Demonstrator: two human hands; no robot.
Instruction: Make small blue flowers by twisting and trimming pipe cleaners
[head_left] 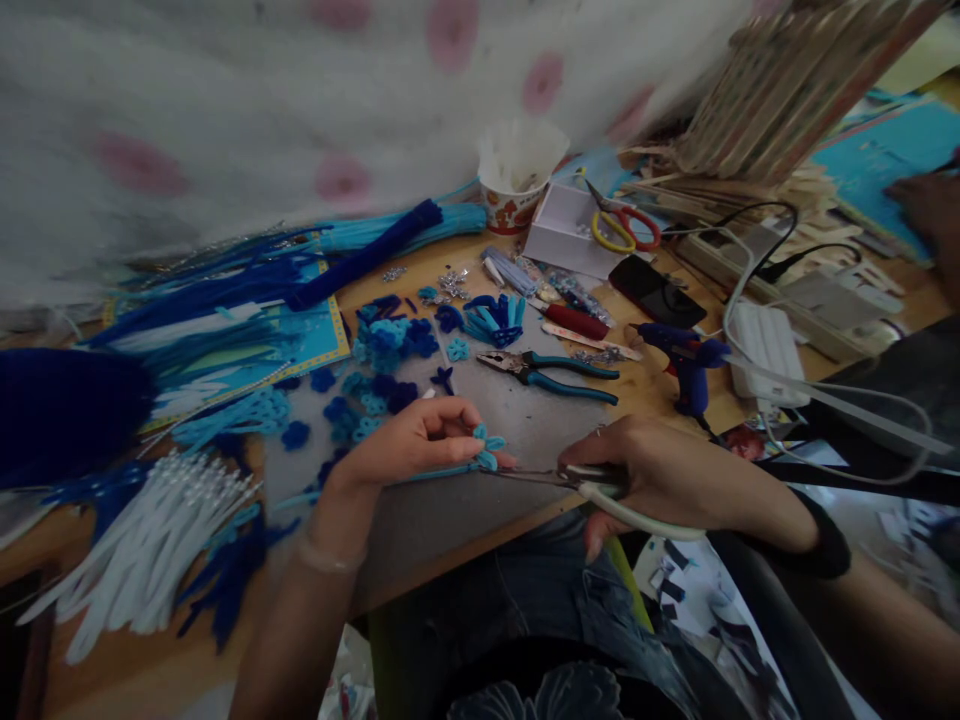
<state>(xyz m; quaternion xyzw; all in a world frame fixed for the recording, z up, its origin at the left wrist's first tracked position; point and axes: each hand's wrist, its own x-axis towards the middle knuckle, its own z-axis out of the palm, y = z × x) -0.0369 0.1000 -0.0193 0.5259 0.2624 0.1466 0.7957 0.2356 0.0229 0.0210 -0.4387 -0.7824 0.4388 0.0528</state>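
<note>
Between the fingertips of my left hand (424, 437) is a light blue pipe-cleaner flower (489, 446), its loose stem running left beneath the hand. My right hand (637, 465) is closed around a pair of scissors with pale handles (637, 515). The blades (529, 476) point left, and their tips are at the lower edge of the flower; whether they touch it I cannot tell. Just beyond both hands, pliers with teal handles (555, 372) rest on the grey mat (442, 530). Several blue pipe-cleaner flowers (386, 345) are heaped ahead of my left hand.
White pipe cleaners with beaded tips (161, 540) lie at left, near dark blue bundles (225, 290). Behind are a paper cup (514, 195), a white box (566, 235) and red-yellow scissors (626, 228). A blue glue gun (682, 360) stands at right, with cables; another person's hand (926, 205) is far right.
</note>
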